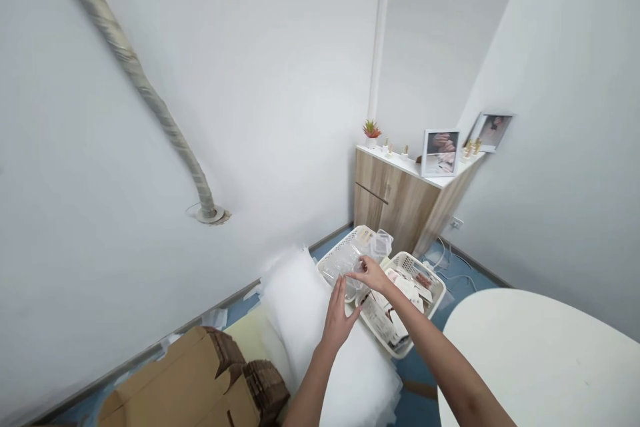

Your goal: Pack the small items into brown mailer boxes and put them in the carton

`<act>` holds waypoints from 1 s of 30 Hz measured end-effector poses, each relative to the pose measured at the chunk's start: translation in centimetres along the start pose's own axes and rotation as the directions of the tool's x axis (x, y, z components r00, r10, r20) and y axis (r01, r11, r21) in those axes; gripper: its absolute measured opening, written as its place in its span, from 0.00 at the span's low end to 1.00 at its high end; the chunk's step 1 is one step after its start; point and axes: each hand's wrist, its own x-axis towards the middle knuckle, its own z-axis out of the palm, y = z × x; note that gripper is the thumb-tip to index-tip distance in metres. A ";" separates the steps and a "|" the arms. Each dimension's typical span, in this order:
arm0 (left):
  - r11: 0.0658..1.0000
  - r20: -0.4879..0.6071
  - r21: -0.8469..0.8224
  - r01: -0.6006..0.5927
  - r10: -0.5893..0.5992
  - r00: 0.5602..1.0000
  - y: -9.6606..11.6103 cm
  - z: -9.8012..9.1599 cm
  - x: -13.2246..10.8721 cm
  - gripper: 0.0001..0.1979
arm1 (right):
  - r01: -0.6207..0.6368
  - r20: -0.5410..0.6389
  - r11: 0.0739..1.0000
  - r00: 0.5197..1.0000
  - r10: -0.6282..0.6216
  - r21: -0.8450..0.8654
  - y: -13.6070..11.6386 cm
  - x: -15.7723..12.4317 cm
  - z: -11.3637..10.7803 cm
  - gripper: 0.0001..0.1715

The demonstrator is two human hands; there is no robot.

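Observation:
My left hand point(340, 319) is raised over the near edge of the left basket, its fingers straight and the thumb held apart. Beside it, my right hand point(373, 275) has its thumb and fingers curled around what looks like a clear plastic box, whose outline blends with those behind. The white left basket point(326, 257) holds several clear plastic boxes point(340, 263). Under my right forearm stands a second white basket point(436, 299) with printed cards point(407, 290) and small reddish-brown items point(424, 280) inside.
A white foam stack point(295, 287) lies below my hands, with flattened cardboard boxes point(175, 380) at left. A white round table point(540, 353) stands at right. Behind the baskets is a wooden cabinet point(405, 203) bearing picture frames point(441, 153) and a plant point(371, 132). Cables point(457, 267) trail on the floor.

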 end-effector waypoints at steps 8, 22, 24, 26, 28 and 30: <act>0.897 0.217 -0.441 0.009 0.097 0.971 6.5 -0.3 -6.5 0.41 | -0.392 0.231 0.751 0.920 0.316 0.532 -1.3 -16.8 -1.0 0.35; 0.338 0.611 -0.729 0.595 -0.070 0.789 17.8 8.0 -17.5 0.34 | 0.052 -0.464 0.838 0.850 0.249 0.544 1.1 -38.7 -1.8 0.31; 0.326 0.640 -0.710 0.624 -0.070 0.765 19.5 9.9 -18.5 0.35 | 0.058 -0.492 0.855 0.836 0.241 0.516 1.9 -40.9 -2.5 0.30; 0.313 0.677 -0.685 0.658 -0.058 0.733 21.5 12.1 -19.6 0.33 | 0.040 -0.528 0.875 0.810 0.255 0.483 3.1 -43.3 -3.8 0.29; 0.319 0.706 -0.661 0.679 -0.043 0.707 24.0 14.5 -20.7 0.31 | 0.027 -0.563 0.888 0.782 0.268 0.460 4.4 -45.9 -5.6 0.28; 0.350 0.713 -0.648 0.677 -0.033 0.700 26.9 16.8 -21.8 0.30 | 0.028 -0.598 0.895 0.753 0.274 0.445 5.9 -48.6 -7.5 0.27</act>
